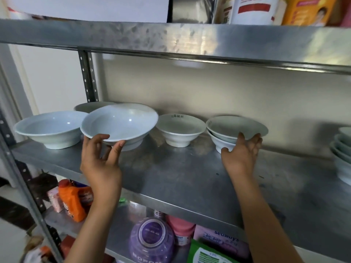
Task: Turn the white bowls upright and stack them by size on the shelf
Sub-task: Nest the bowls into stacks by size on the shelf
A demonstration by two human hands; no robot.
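- The left hand [101, 154] cups the near rim of a large white bowl [119, 123] from below, fingers spread and lightly curled — the bowl tilts toward the viewer and could slip off them and knock its left neighbour [50, 128].
- The right hand [242, 152] holds the small two-bowl stack [234, 130] at right, fingers curled against its near side; the top bowl leans and may slide off.
- Every bowl on the metal shelf [190, 177] opens upward; being round, none has a long axis.
- One small bowl [180, 128] stands between, untouched.
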